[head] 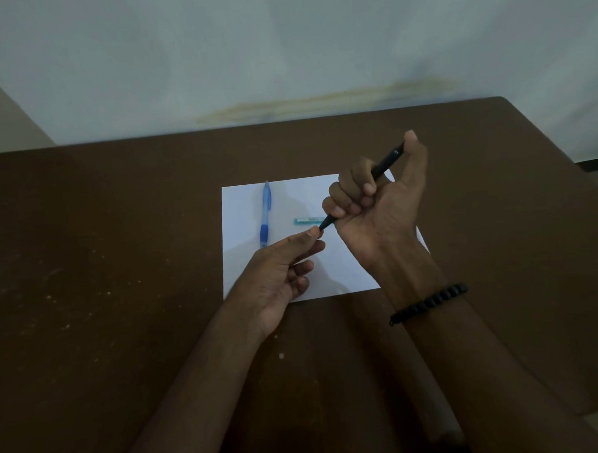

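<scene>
We are right of centre in the frame, above the white sheet of paper (pixel 241 201), with the black pen (pixel 385 162) lifted clear of it and slanting from upper right down to lower left. Our right hand (pixel 375 202) is wrapped round the barrel in a fist, and its thumb rests over the top end as if on a push button. Our left hand (pixel 279 278) comes up from the lower middle. Its thumb and forefinger pinch together right at the pen's tip, while the other fingers (pixel 301 269) curl loosely and hold nothing. Whether something thin sits between those two fingertips is too small to tell.

Just behind the tip, a small teal case (pixel 307 220) lies flat on the paper. A blue pen (pixel 265 214) lies further left on the sheet, pointing up the frame and well apart from both hands. The brown table (pixel 103 252) runs out to every side, and a black bracelet (pixel 427 303) sits on our right wrist.

We judge this to be work at the tip, either feeding it or pushing something back in, with the thumb ready to press the top. The next move calls for a steady barrel, a light straight push along the pen's own line, and a thumb press timed to it. A sideways nudge there could bend or snap a fine part.
</scene>
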